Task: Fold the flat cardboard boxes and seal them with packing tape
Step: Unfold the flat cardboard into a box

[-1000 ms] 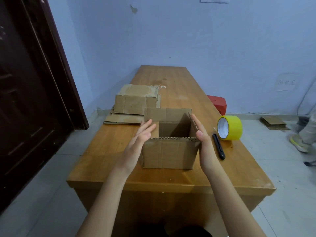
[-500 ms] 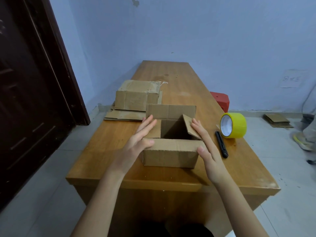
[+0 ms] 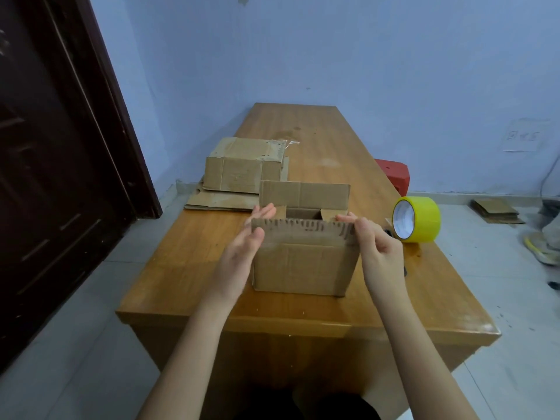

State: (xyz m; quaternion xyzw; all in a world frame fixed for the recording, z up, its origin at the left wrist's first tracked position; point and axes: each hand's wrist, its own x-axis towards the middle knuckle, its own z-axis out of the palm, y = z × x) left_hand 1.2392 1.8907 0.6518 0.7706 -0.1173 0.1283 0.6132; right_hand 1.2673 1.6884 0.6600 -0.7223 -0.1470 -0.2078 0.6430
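An open cardboard box (image 3: pixel 303 268) stands on the wooden table (image 3: pixel 303 316) right in front of me. Its two side flaps are folded inward, its far flap stands upright, and its near flap is raised towards me. My left hand (image 3: pixel 239 262) holds the near flap's left corner, fingers behind and thumb in front. My right hand (image 3: pixel 378 256) pinches the flap's right corner. A yellow roll of packing tape (image 3: pixel 416 219) stands on edge to the right of the box, just beyond my right hand.
A closed cardboard box (image 3: pixel 242 174) sits on flat cardboard sheets (image 3: pixel 218 201) at the table's left edge, behind the open box. A red object (image 3: pixel 394 172) is beside the table on the right. A dark door (image 3: pixel 45 177) is at left; a person's shoe (image 3: pixel 542 253) is at far right.
Both side flaps have gone down into the box. My hands moved from the sides to the near flap's corners and lifted it up.
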